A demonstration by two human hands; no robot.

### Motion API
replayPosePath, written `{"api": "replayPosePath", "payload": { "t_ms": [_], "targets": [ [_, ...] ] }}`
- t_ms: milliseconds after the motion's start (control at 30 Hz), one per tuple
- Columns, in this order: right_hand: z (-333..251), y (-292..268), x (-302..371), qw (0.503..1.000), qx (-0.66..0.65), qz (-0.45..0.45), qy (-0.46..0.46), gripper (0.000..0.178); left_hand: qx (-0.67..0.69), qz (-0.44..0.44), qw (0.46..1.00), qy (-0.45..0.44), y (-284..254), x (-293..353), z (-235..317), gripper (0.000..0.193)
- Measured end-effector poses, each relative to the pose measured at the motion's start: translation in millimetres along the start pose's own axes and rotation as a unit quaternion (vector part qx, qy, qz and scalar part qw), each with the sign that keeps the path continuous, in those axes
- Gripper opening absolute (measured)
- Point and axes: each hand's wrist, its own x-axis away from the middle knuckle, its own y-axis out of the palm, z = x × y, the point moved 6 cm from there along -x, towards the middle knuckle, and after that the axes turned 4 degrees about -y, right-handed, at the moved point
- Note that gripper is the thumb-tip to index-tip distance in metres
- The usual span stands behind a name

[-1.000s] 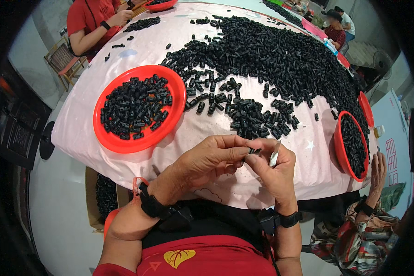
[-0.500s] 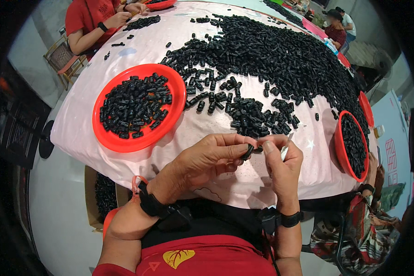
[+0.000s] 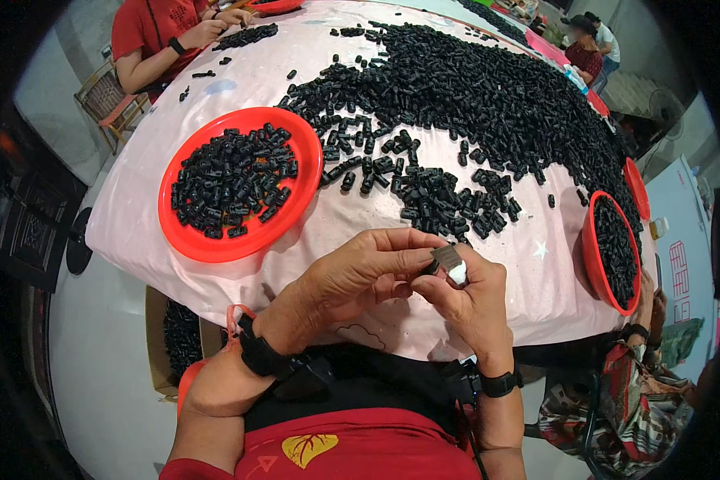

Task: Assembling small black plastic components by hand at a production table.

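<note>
My left hand (image 3: pixel 360 268) is closed in a pinch on a small black plastic part (image 3: pixel 430 269), mostly hidden by the fingers. My right hand (image 3: pixel 478 298) grips a flat grey metal blade (image 3: pixel 447 257) with a white wrapping on one end, between thumb and fingers. The blade lies against the black part, and both hands meet just above the near side of the table. Beyond the fingertips lies a loose cluster of the same black parts (image 3: pixel 432 196).
A red basin (image 3: pixel 308 196) of black parts stands to the left, another red bowl (image 3: pixel 593 264) to the right. A huge heap of black parts (image 3: pixel 488 88) covers the far table. Co-workers sit around it. Below left is a cardboard box (image 3: pixel 158 344) holding black parts.
My right hand has turned and moved slightly left, so the blade's flat face now shows at the black part. The left hand stays nearly in place.
</note>
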Motion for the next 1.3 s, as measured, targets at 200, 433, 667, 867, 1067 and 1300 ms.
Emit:
{"api": "replayPosePath", "payload": {
  "t_ms": [200, 433, 667, 867, 1067, 1300],
  "targets": [
    [1.2, 0.2, -0.5, 1.000, 0.024, 0.000, -0.014, 0.033, -0.002, 0.002, 1.000, -0.004, -2.8, -0.3, -0.6, 0.033],
    [-2.6, 0.3, -0.8, 0.998, 0.047, -0.004, -0.031, 0.031, -0.007, 0.009, 1.000, -0.005, -3.2, -1.2, -1.2, 0.033],
    [-5.6, 0.9, -0.3, 0.997, 0.061, -0.018, -0.039, 0.030, -0.037, 0.001, 0.999, 0.004, -4.6, -1.6, -1.7, 0.030],
    [-3.8, 4.8, 1.0, 0.999, 0.032, -0.026, -0.023, 0.031, -0.033, -0.038, 0.999, 0.007, 1.2, -0.6, 0.4, 0.029],
    [-1.9, -0.1, 1.8, 1.000, 0.009, -0.019, -0.010, 0.031, -0.037, -0.036, 0.999, 0.000, 4.4, 0.8, 2.3, 0.029],
    [-4.3, 0.4, 2.7, 0.999, 0.041, -0.013, -0.018, 0.030, -0.029, -0.019, 0.999, 0.004, 4.2, -0.8, 1.7, 0.029]
  ]
}}
